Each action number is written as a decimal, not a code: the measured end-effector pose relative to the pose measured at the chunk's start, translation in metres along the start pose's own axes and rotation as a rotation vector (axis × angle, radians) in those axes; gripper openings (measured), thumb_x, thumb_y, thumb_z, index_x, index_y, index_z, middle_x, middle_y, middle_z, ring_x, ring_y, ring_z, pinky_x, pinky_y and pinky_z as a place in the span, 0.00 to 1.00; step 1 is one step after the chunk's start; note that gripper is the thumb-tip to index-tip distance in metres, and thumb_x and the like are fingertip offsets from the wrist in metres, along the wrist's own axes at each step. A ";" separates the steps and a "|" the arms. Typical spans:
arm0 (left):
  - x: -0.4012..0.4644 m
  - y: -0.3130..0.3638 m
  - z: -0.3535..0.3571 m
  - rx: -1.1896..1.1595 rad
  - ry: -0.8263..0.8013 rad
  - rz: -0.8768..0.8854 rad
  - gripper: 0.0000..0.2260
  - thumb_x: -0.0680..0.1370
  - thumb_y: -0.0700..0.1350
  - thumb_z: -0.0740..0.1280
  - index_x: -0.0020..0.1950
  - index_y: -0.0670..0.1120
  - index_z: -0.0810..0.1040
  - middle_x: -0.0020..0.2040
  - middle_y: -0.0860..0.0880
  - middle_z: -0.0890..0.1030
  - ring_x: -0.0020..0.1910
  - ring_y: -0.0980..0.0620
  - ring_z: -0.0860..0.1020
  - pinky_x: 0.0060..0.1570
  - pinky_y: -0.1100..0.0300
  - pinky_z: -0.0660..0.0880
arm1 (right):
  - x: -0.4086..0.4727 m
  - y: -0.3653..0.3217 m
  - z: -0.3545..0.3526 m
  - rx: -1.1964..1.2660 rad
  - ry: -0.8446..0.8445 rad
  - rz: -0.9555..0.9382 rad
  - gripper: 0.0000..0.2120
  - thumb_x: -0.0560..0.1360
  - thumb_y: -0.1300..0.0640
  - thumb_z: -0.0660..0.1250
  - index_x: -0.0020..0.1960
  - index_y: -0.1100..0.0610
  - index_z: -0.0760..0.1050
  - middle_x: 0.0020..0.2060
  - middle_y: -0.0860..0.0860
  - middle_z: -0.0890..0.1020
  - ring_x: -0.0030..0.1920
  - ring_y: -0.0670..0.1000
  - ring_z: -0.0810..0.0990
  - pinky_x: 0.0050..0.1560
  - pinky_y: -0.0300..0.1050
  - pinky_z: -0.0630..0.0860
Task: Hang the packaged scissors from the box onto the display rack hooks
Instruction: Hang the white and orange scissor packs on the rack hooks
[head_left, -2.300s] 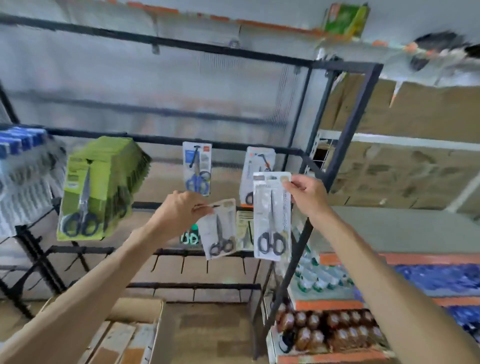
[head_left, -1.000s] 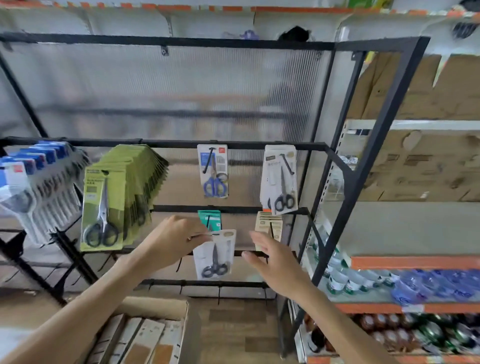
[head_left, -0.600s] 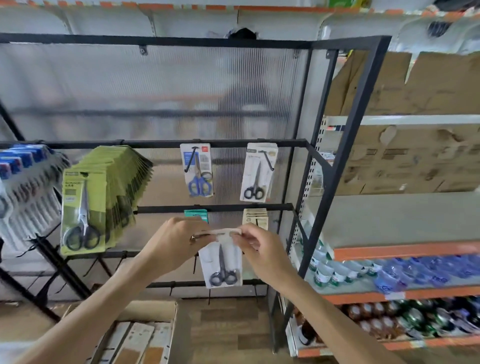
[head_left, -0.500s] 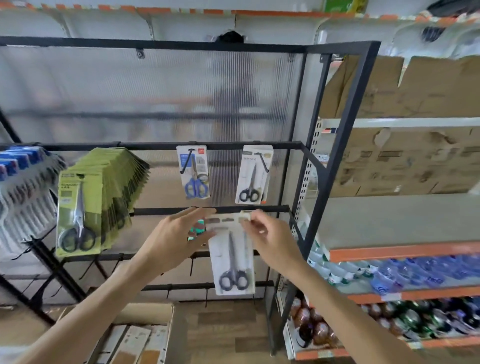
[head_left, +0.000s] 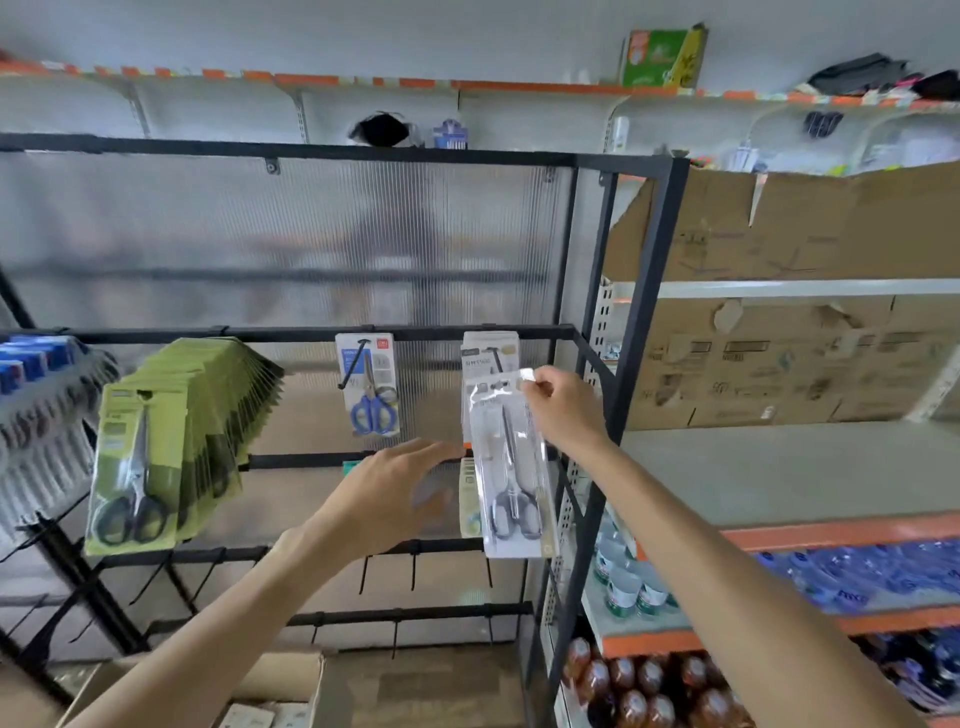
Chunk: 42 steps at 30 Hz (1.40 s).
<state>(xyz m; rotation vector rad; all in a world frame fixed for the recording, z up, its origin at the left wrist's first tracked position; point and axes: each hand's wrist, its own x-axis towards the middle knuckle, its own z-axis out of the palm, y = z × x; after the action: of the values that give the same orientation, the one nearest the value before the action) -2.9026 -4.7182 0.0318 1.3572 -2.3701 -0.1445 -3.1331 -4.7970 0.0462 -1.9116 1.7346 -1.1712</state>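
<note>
My right hand (head_left: 563, 410) pinches the top corner of a white packaged pair of scissors (head_left: 511, 467) and holds it up in front of the white scissors pack hanging (head_left: 491, 351) on the rack's upper bar hook. My left hand (head_left: 389, 493) is below and to the left, fingers straight, holding nothing. The black display rack (head_left: 649, 291) has a blue-handled scissors pack (head_left: 370, 384) on the neighbouring hook. The cardboard box (head_left: 291, 691) with more packs sits at the bottom.
A thick row of green scissors packs (head_left: 171, 431) hangs at the left, with blue-topped packs (head_left: 36, 415) beyond it. Bare hooks (head_left: 415, 566) line the lower bars. To the right stand shelves with cardboard cartons (head_left: 805, 338) and bottles (head_left: 623, 587).
My right hand has lifted the white scissors pack from waist level up to the upper hook at the right. My left hand let go of the pack and stays lower, open.
</note>
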 end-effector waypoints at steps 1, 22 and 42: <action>0.004 -0.004 -0.001 0.013 -0.004 0.003 0.23 0.80 0.51 0.66 0.75 0.58 0.67 0.68 0.57 0.74 0.65 0.54 0.74 0.62 0.58 0.71 | 0.001 0.001 0.003 -0.021 -0.008 0.008 0.12 0.82 0.53 0.62 0.43 0.58 0.76 0.31 0.45 0.75 0.30 0.42 0.71 0.27 0.28 0.66; 0.102 -0.068 0.021 -0.013 -0.133 -0.049 0.29 0.79 0.50 0.68 0.77 0.54 0.61 0.72 0.52 0.70 0.62 0.46 0.77 0.60 0.49 0.75 | 0.052 0.023 0.031 -0.098 0.064 0.088 0.11 0.83 0.53 0.61 0.44 0.56 0.75 0.32 0.48 0.76 0.30 0.43 0.71 0.27 0.30 0.68; 0.181 -0.075 0.042 0.018 -0.134 -0.062 0.45 0.77 0.52 0.71 0.81 0.43 0.42 0.78 0.43 0.60 0.73 0.41 0.67 0.66 0.48 0.70 | 0.096 0.036 0.054 -0.279 0.042 0.123 0.25 0.82 0.38 0.57 0.40 0.57 0.73 0.31 0.50 0.75 0.31 0.48 0.75 0.29 0.42 0.64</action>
<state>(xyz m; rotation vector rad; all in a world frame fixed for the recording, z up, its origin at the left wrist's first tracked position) -2.9395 -4.9157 0.0248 1.4721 -2.4443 -0.2390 -3.1245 -4.9098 0.0220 -1.9069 2.1000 -0.9742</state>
